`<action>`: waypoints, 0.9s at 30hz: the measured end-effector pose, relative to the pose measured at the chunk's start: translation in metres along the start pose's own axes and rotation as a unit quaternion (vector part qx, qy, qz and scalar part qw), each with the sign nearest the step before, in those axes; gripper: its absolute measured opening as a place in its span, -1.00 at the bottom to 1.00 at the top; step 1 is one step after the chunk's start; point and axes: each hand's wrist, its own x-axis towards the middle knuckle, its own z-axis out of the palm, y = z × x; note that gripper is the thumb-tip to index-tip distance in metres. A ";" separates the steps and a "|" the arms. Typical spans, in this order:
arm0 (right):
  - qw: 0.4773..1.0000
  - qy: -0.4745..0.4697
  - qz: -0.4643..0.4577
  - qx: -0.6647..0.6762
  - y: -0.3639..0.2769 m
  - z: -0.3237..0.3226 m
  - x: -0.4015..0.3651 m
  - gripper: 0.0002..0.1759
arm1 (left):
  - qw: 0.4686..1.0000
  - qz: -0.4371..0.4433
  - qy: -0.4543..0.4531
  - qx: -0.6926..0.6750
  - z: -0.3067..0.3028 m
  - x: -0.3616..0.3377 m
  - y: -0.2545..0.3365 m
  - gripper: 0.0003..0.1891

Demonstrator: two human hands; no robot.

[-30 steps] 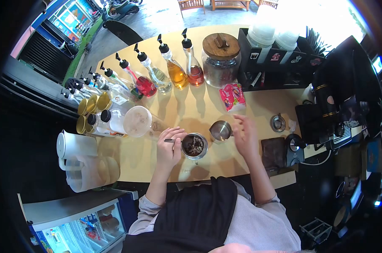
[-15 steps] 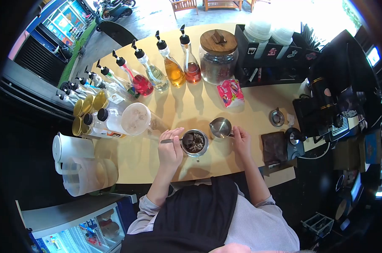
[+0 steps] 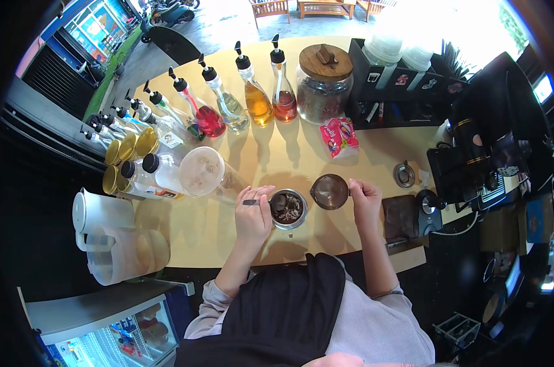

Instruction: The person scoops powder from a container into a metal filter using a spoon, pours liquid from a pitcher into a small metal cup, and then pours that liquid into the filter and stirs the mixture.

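Note:
A round cup with a shiny rim (image 3: 303, 215) stands on the table in front of me, holding a dark liquid with brown and pale bits. My left hand (image 3: 253, 219) is beside the cup, closed on a spoon (image 3: 249, 202) whose bowl rests inside it. Some fingers of that hand stretch toward the cup's rim. To the right, my right hand (image 3: 366, 199) grips the handle of a small metal pitcher (image 3: 330, 191). The pitcher's inside faces me, and it is apart from the cup. What it contains is hard to make out.
Pump bottles (image 3: 258, 105) line the far left edge. A lidded tub (image 3: 202, 171) stands left of my left hand. Beyond are a wooden-lidded jar (image 3: 323, 92), a pink packet (image 3: 340, 137) and a black organizer (image 3: 387, 110). A coffee machine (image 3: 472, 165) is at right.
The pitcher has come toward me and slightly right, looking larger, with its opening turned more to me. My right hand moved with it. The left hand still holds the spoon in the cup.

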 end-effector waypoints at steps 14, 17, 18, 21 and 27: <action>0.995 -0.067 -0.006 -0.070 -0.026 0.014 0.015 -0.55 | 0.996 -0.041 -0.006 -0.073 0.004 0.002 0.001 -0.73; 0.995 -0.075 -0.002 -0.064 -0.026 0.017 0.017 -0.54 | 0.997 -0.036 -0.005 -0.070 0.004 0.001 -0.001 -0.73; 0.995 -0.078 0.005 -0.060 -0.026 0.017 0.018 -0.54 | 0.997 -0.037 -0.005 -0.070 0.004 0.001 -0.002 -0.73; 0.994 -0.083 0.009 -0.065 -0.024 0.018 0.020 -0.54 | 0.997 -0.031 -0.006 -0.069 0.003 0.001 -0.002 -0.73; 0.990 -0.113 0.020 -0.081 -0.033 0.019 0.020 -0.60 | 0.996 -0.037 -0.008 -0.077 0.003 0.001 -0.002 -0.73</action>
